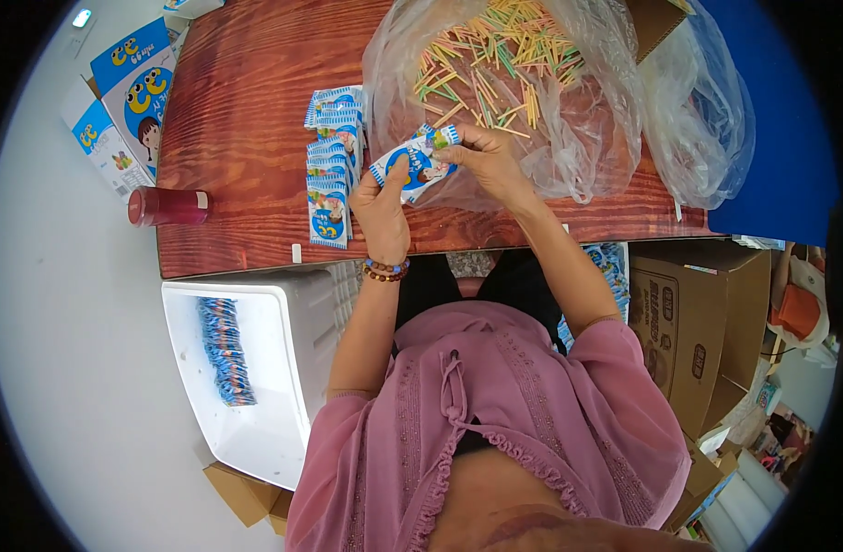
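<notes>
Between my two hands, just above the table's near edge, is a small blue-and-white snack packet point(414, 166). My left hand point(382, 210) pinches its lower left side, thumb on the front. At its upper right end, my right hand point(488, 164) grips it with thumb and fingers. Whether the packet is sealed or open I cannot tell. Just left of my hands, a column of overlapping packets point(328, 212) of the same kind lies on the table. Beyond my right hand, a big clear plastic bag point(394, 83) lies spread with many thin coloured sticks point(504, 64) in it.
A red-brown wooden table point(247, 120) spans the front. On its left stand a dark red jar point(168, 206) and printed cartons point(132, 101). Below left, a white bin point(247, 442) holds a row of packets point(225, 354). A cardboard box point(688, 322) sits at my right.
</notes>
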The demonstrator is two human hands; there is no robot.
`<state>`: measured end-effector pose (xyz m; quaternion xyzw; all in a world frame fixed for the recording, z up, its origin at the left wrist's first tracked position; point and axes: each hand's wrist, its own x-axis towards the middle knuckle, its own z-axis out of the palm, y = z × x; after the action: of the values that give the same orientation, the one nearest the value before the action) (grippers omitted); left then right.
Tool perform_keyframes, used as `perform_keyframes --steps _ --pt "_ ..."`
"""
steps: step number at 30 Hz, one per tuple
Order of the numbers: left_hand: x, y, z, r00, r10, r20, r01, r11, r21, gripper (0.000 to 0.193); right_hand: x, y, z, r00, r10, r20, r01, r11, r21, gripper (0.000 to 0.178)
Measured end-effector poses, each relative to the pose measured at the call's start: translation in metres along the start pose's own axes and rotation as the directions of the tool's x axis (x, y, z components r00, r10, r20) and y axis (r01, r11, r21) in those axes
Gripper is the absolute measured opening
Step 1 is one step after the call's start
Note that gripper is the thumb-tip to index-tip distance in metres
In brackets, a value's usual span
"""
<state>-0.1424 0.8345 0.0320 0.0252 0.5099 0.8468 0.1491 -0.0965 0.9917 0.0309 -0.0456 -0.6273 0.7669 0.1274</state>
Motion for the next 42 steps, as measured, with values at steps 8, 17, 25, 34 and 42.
perform_keyframes --steps 8,17,25,34,42 --pt "-0.003 0.006 0.009 0.995 -0.071 -0.064 0.055 0.973 -0.223 0.015 -0.005 -0.015 -0.012 0.999 0.035 -0.015 -0.036 0.997 -0.07 0.009" --pt "0.001 -0.008 0.006 0.987 -0.151 0.051 0.158 0.959 -0.233 0.012 -0.008 -0.026 -0.009 0.905 -0.289 0.311 0.399 0.829 -0.393 0.02" --pt "-0.004 -0.022 0.003 0.977 -0.213 -0.01 0.208 0.961 -0.182 0.013 0.005 -0.04 -0.058 0.996 0.041 0.075 -0.021 0.968 -0.25 0.018" --pt "-0.004 -0.03 -0.004 0.98 -0.192 0.049 0.198 0.954 -0.223 0.013 0.035 -0.015 -0.115 0.889 -0.005 -0.458 -0.458 -0.024 -0.889 0.043" --pt "-0.004 -0.025 0.008 0.971 -0.225 0.084 0.239 0.941 -0.24 0.012 0.05 0.058 -0.16 0.967 -0.123 -0.224 -0.245 -0.19 -0.951 0.073"
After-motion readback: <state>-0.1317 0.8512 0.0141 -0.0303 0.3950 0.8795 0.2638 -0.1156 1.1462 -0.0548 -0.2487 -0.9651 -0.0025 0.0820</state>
